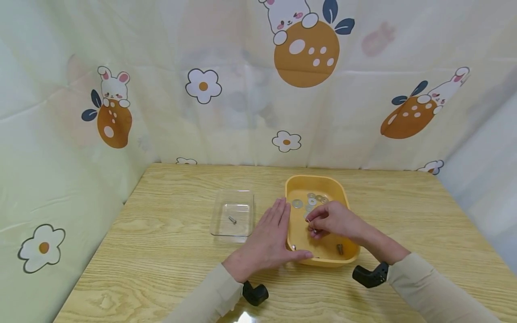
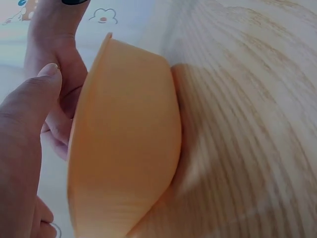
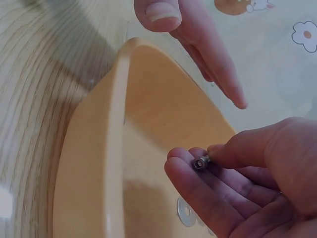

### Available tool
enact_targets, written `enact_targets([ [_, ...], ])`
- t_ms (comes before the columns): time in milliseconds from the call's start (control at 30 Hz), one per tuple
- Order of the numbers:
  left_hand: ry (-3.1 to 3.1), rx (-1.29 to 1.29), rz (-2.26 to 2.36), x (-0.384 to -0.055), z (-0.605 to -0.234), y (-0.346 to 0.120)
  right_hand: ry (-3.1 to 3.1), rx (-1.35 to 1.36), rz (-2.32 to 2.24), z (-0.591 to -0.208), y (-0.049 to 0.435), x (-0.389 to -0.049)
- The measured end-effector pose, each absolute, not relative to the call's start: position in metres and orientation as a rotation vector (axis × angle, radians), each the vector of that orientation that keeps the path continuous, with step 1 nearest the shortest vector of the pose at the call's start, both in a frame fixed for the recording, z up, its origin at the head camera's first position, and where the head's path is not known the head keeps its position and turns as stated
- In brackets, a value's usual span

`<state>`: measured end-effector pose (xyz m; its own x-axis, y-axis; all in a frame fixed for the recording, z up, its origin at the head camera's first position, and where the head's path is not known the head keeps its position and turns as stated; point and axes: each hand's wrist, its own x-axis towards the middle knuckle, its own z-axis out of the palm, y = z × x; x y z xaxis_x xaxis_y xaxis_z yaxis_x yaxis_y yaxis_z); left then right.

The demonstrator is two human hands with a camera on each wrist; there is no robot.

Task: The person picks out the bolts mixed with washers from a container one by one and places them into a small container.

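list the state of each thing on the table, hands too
Orange tray: upright, uncovered
Clear box: upright, holding one bolt
Boxed bolt: lying down
Washers: loose in the orange tray
Near-right bolt: lying in the orange tray
Held bolt: pinched
Right hand: pinching the held bolt
Left hand: fingers straight, beside the orange tray

From my end, the head view comes through bright and evenly lit, with a small white glare on the table (image 1: 161, 251) at the bottom edge; the washers (image 1: 312, 202) look soft. My right wrist view is dimmer, shadow darkening the floor of the tray (image 3: 81, 168), a blown-out spot far left. In the left wrist view, the curtain (image 2: 130, 20) looks washed out.
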<state>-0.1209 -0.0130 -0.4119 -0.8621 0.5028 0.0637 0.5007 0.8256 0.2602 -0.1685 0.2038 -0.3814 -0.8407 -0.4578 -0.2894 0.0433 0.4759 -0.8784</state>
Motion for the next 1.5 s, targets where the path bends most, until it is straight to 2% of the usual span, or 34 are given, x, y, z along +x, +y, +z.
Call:
enact_targets([
  [967, 3.056, 0.629, 0.511, -0.121, -0.398, -0.082, 2.017, -0.289, -1.545, -0.353, 0.164, -0.186],
  [1500, 3.106, 0.501, 0.485, -0.126, -0.400, -0.116, 1.892, -0.309, -1.594, -0.361, 0.126, -0.202],
])
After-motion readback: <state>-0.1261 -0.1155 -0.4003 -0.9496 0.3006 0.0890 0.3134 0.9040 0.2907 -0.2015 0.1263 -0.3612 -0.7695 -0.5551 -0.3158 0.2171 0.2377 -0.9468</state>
